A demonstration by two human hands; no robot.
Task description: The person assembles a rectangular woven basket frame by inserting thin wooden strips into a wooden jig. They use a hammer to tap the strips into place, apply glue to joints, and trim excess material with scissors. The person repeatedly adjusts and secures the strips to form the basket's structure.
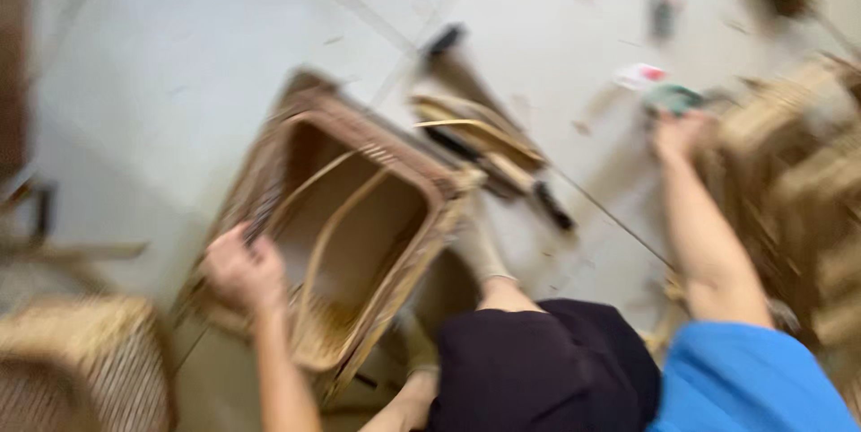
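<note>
The left hand [240, 272] is closed around the near rim of a square wicker basket [359, 217] lying on the pale floor [179, 82]. The right hand [679, 134] reaches far right toward a green object [673, 98]; blur hides its grip.

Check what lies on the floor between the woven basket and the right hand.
Head view: a blurred pile of cane strips and dark-handled tools lies between the basket and the right hand.
</note>
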